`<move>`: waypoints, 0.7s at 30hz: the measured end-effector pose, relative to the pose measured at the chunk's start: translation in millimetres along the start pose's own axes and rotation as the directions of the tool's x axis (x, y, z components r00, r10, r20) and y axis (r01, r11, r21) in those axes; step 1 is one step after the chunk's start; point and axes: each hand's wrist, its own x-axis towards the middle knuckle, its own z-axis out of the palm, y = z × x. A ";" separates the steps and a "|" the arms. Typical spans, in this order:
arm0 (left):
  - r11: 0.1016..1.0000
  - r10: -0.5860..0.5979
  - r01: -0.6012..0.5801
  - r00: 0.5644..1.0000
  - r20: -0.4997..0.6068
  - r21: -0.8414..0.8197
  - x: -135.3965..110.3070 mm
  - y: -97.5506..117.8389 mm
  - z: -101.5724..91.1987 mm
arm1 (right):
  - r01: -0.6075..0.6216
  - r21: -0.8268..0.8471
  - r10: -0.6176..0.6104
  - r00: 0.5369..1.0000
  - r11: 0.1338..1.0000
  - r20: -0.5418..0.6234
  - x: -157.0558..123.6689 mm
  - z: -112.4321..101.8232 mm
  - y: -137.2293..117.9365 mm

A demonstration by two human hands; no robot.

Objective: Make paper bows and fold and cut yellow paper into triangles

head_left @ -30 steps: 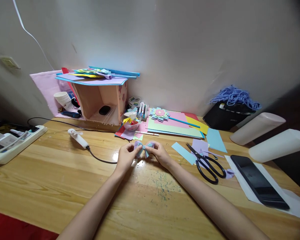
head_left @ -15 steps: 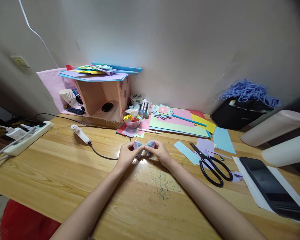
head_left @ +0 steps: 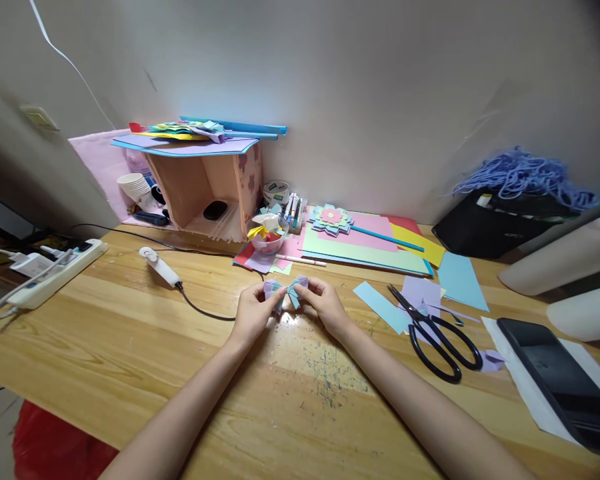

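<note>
A small paper bow (head_left: pixel 294 293) in light blue and purple is stretched between my hands, just above the wooden table. My left hand (head_left: pixel 254 310) pinches its left wing between thumb and fingers. On the other side, my right hand (head_left: pixel 326 307) grips the right wing, its thumb near the middle. The fingers cover parts of both wings. Black-handled scissors (head_left: pixel 433 333) lie to the right over a purple paper piece (head_left: pixel 420 293), with a light blue strip (head_left: pixel 379 307) beside them.
A glue gun (head_left: pixel 159 268) with a black cord lies left, near a power strip (head_left: pixel 60 277). Behind are a cardboard box (head_left: pixel 253 190), a bowl of paper scraps (head_left: pixel 269 237) and a paper flower (head_left: pixel 331 219) on coloured sheets. A phone (head_left: pixel 555 380) rests at right.
The thumbs have drawn apart from the bow's middle, so more of its centre and blue tails shows. Both hands still hold it. The view has shifted slightly.
</note>
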 end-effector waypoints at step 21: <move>0.994 -0.091 0.087 0.995 -0.052 -0.060 -8.6 2.8 7.3 | 0.217 -0.129 -0.233 0.964 0.968 -0.130 1.6 0.2 0.0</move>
